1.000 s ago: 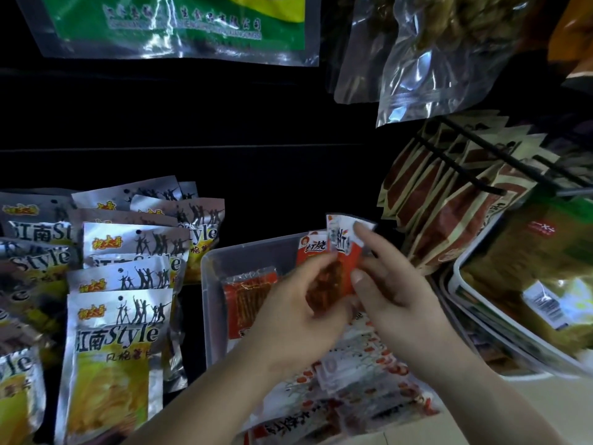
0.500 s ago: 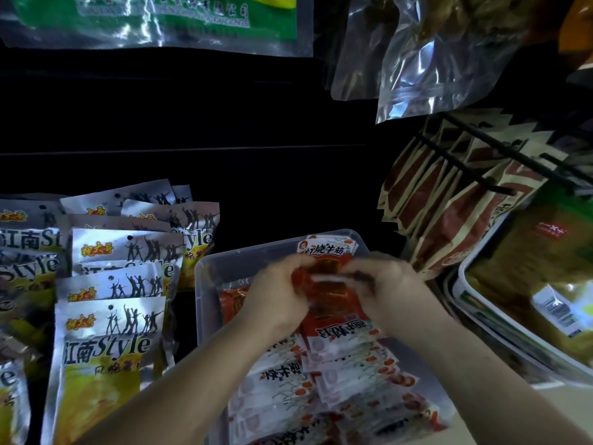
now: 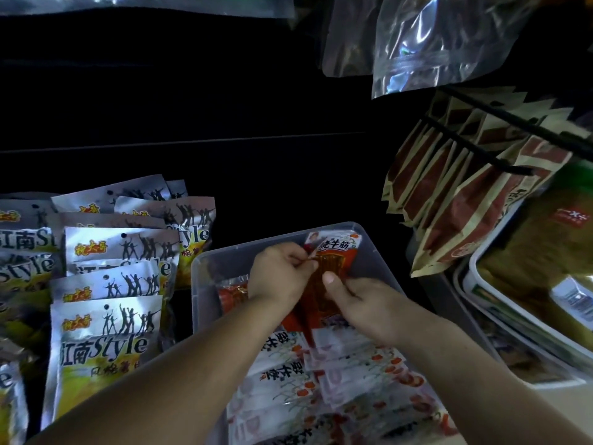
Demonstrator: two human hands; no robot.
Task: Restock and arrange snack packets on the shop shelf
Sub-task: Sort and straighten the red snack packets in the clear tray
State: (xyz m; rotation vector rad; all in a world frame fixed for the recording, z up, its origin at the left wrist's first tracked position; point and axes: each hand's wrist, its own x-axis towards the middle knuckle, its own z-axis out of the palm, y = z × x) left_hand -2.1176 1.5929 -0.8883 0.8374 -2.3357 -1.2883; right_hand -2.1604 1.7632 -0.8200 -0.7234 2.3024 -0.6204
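While left hand and right hand, both grips pinching, hold red-and-white plastic snack packet centre frame at far end of clear plastic tub, step seems placement; next: lay it flat, aligned with row of matching packets.

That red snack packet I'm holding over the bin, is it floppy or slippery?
Probably floppy: the red snack packet is thin film, pinched by the left hand and right hand. Likely light, since a pinch carries it. Its glossy film may slip.
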